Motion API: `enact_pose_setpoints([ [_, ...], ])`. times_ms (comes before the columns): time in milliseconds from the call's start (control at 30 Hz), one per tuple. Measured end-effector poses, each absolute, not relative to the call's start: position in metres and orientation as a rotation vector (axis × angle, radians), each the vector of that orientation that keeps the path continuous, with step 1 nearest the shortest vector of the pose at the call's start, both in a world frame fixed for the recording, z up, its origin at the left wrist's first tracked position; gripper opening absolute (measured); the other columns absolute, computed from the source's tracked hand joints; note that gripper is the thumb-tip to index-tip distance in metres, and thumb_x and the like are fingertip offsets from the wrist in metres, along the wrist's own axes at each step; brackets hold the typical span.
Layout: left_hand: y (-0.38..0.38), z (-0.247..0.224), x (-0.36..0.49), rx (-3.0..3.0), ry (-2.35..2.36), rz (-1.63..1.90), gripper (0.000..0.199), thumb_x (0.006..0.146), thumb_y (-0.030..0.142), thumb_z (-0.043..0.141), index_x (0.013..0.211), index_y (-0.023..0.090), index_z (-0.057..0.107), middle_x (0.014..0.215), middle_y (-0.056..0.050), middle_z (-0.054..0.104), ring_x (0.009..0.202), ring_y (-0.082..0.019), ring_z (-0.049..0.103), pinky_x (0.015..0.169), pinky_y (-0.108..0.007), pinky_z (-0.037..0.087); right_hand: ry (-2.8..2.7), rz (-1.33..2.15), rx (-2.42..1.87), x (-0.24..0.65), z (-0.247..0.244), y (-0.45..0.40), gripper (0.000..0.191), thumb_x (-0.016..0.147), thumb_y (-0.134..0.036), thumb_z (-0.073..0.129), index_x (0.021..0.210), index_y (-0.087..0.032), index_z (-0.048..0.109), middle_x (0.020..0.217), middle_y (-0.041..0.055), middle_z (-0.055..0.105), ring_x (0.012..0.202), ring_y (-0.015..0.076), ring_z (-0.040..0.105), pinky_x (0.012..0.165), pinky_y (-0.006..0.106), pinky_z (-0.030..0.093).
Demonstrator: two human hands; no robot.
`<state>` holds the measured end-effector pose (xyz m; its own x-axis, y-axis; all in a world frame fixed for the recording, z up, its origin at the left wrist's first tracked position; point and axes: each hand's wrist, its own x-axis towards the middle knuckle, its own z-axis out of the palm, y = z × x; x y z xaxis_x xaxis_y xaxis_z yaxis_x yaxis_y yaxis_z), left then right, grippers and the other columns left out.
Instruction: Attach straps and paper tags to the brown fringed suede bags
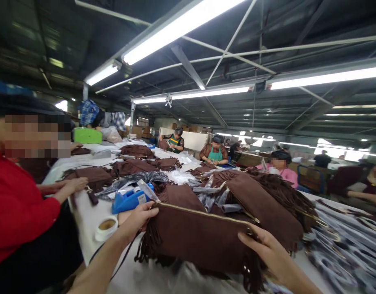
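Note:
A dark brown fringed handbag (194, 241) with a gold zipper along its top edge is held up in front of me. My left hand (142, 216) pinches its upper left corner, fingers closed near the zipper's end. At the upper right corner my right hand (264, 241) grips the bag, thumb on the front face. Fringe hangs at both sides of the bag. A thin dark strap runs down past my left wrist. Just beyond my left hand stands a blue tape dispenser (131, 200), with a white tub (106, 228) of brownish contents nearer to me.
More brown fringed bags (261, 200) lie piled behind and to the right. Plastic-wrapped straps (338, 245) cover the table's right side. A co-worker in a red sleeve (25, 204) handles a brown bag (92, 177) close on the left. Other people sit around the table.

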<state>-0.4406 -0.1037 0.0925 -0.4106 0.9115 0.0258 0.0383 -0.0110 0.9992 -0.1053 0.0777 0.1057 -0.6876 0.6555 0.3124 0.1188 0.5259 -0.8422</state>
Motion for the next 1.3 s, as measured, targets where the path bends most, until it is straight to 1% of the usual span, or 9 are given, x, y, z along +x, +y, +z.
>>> enact_pose_setpoints([
  [133, -0.105, 0.099, -0.449, 1.018, 1.471, 1.47, 0.052, 0.055, 0.052, 0.077, 0.088, 0.014, 0.062, 0.055, 0.007, 0.048, 0.04, -0.004, 0.031, 0.038, -0.02, 0.016, -1.904, 1.351, -0.665, -0.105, 0.099, 0.08, 0.046, 0.079, -0.055, 0.066, 0.109, -0.021, 0.072, 0.109, 0.0081, 0.074, 0.111, 0.0319, 0.065, 0.102, 0.044, 0.046],
  [333, -0.106, 0.108, -0.455, 1.098, 1.455, 1.401, 0.036, 0.059, 0.04, 0.074, 0.083, 0.014, 0.068, 0.05, 0.01, 0.041, 0.04, -0.005, 0.024, 0.04, -0.022, 0.023, -1.828, 1.289, -0.737, -0.107, 0.084, 0.091, 0.046, 0.072, -0.058, 0.07, 0.102, -0.023, 0.075, 0.107, 0.0069, 0.076, 0.111, 0.0355, 0.065, 0.1, 0.046, 0.049],
  [400, -0.102, 0.114, -0.46, 1.134, 1.459, 1.387, 0.034, 0.059, 0.037, 0.074, 0.084, 0.014, 0.07, 0.051, 0.009, 0.043, 0.041, -0.006, 0.027, 0.043, -0.022, 0.026, -1.819, 1.24, -0.763, -0.11, 0.087, 0.092, 0.047, 0.071, -0.057, 0.071, 0.104, -0.022, 0.074, 0.109, 0.0068, 0.076, 0.111, 0.0352, 0.065, 0.1, 0.045, 0.049],
  [633, -0.095, 0.158, -0.482, 1.351, 1.481, 1.536, 0.018, 0.058, 0.023, 0.072, 0.073, 0.014, 0.07, 0.065, 0.002, 0.061, 0.064, -0.013, 0.049, 0.064, -0.025, 0.037, -1.797, 0.997, -0.722, -0.12, 0.125, 0.081, 0.05, 0.07, -0.055, 0.07, 0.109, -0.023, 0.07, 0.109, 0.0039, 0.075, 0.098, 0.0289, 0.069, 0.082, 0.031, 0.059],
  [733, -0.1, 0.169, -0.487, 1.399, 1.485, 1.606, 0.015, 0.06, 0.024, 0.072, 0.071, 0.014, 0.069, 0.068, 0.001, 0.063, 0.07, -0.015, 0.052, 0.072, -0.027, 0.039, -1.817, 0.887, -0.659, -0.127, 0.135, 0.077, 0.047, 0.071, -0.054, 0.07, 0.106, -0.023, 0.069, 0.105, 0.0032, 0.074, 0.093, 0.0261, 0.068, 0.079, 0.027, 0.057],
  [833, -0.104, 0.167, -0.493, 1.401, 1.512, 1.699, 0.019, 0.063, 0.03, 0.073, 0.071, 0.014, 0.066, 0.068, 0.0, 0.063, 0.072, -0.017, 0.053, 0.075, -0.029, 0.038, -1.821, 0.941, -0.603, -0.143, 0.137, 0.073, 0.047, 0.075, -0.055, 0.067, 0.109, -0.023, 0.068, 0.107, 0.0038, 0.074, 0.092, 0.0257, 0.068, 0.08, 0.028, 0.057],
  [1033, -0.111, 0.146, -0.509, 1.353, 1.617, 1.855, 0.022, 0.064, 0.034, 0.071, 0.073, 0.014, 0.065, 0.07, 0.0, 0.062, 0.067, -0.015, 0.05, 0.068, -0.028, 0.037, -1.784, 0.87, -0.662, -0.181, 0.134, 0.07, 0.045, 0.07, -0.061, 0.065, 0.097, -0.026, 0.072, 0.097, 0.0028, 0.077, 0.092, 0.03, 0.07, 0.077, 0.03, 0.059],
  [1200, -0.114, 0.139, -0.52, 1.308, 1.677, 1.873, 0.021, 0.06, 0.031, 0.072, 0.072, 0.014, 0.066, 0.067, 0.0, 0.062, 0.063, -0.015, 0.049, 0.066, -0.027, 0.036, -1.801, 0.808, -0.696, -0.197, 0.13, 0.072, 0.051, 0.07, -0.065, 0.061, 0.097, -0.023, 0.072, 0.097, 0.0014, 0.076, 0.095, 0.027, 0.07, 0.075, 0.023, 0.057],
  [1300, -0.114, 0.139, -0.522, 1.303, 1.71, 1.867, 0.02, 0.059, 0.03, 0.073, 0.069, 0.014, 0.067, 0.066, 0.0, 0.063, 0.064, -0.015, 0.051, 0.068, -0.028, 0.037, -1.836, 0.763, -0.704, -0.197, 0.122, 0.072, 0.048, 0.072, -0.064, 0.059, 0.096, -0.025, 0.07, 0.093, -0.0005, 0.076, 0.088, 0.0239, 0.072, 0.069, 0.02, 0.056],
])
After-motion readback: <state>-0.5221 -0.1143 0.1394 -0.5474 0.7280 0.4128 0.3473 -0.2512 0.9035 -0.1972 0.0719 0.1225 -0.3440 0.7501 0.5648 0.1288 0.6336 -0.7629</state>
